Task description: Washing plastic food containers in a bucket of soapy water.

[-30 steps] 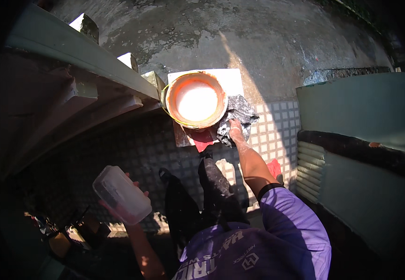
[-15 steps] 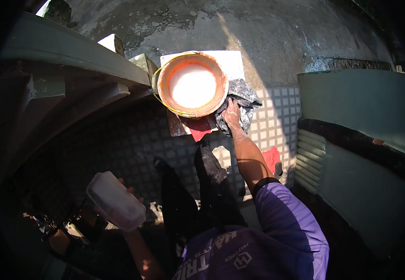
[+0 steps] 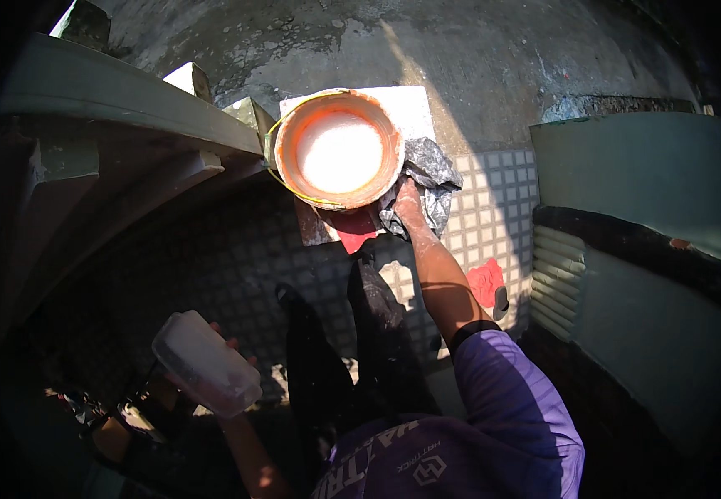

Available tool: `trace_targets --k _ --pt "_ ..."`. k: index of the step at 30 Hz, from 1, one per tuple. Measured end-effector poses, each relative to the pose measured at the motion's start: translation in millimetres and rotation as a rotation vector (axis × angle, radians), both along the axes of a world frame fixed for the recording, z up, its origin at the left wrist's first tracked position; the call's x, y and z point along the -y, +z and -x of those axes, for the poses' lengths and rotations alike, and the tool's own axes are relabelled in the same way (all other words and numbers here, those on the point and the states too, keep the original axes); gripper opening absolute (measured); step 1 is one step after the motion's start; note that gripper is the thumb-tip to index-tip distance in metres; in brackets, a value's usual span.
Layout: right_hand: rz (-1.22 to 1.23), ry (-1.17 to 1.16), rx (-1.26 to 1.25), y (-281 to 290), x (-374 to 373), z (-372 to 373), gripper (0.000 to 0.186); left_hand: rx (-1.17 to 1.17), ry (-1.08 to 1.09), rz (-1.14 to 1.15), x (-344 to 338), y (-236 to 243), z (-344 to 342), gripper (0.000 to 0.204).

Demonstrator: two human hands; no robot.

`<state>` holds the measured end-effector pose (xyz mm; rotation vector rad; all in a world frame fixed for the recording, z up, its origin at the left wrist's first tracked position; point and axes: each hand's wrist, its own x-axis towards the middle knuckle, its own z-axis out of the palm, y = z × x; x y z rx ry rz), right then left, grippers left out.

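While my left hand (image 3: 232,343) grips a translucent container (image 3: 205,363) to the near left of the bucket (image 3: 391,156), my right hand (image 3: 408,204) touches the crumpled silvery bag (image 3: 434,164) just right of it; whether those fingers are closed, I cannot tell.

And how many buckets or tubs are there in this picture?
2. A bucket with white contents stands near the top middle, and a see-through plastic tub is in the left hand. More could be hidden in the dark clutter at lower left.
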<state>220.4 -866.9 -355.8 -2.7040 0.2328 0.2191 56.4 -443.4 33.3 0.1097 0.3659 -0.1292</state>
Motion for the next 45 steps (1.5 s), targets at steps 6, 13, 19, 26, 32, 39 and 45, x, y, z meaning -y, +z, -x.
trace_targets --k 6,13,19,26,32,39,45 --pt "-0.435 -0.311 -0.059 -35 23 11 0.029 0.002 -0.043 -0.009 8 2 0 0.099" --pt "-0.425 -0.486 0.089 21 20 8 0.039 0.018 -0.052 -0.144 15 15 4 0.096" --pt "-1.241 -0.812 0.022 104 42 12 0.021 0.072 -0.109 -0.151 40 15 -12 0.097" --pt "-1.585 -0.818 0.013 192 55 18 0.021 0.086 -0.228 -0.063 82 21 -36 0.096" --pt "-1.654 -0.696 -0.05 282 54 31 0.021 0.212 -0.391 -0.131 138 30 -59 0.085" --pt "-1.659 -0.521 -0.128 442 30 66 0.026 0.048 -0.368 -0.255 193 41 -74 0.083" --pt "-1.196 -0.019 -0.23 536 -29 70 0.024 0.185 -0.433 -0.041 202 53 -72 0.081"
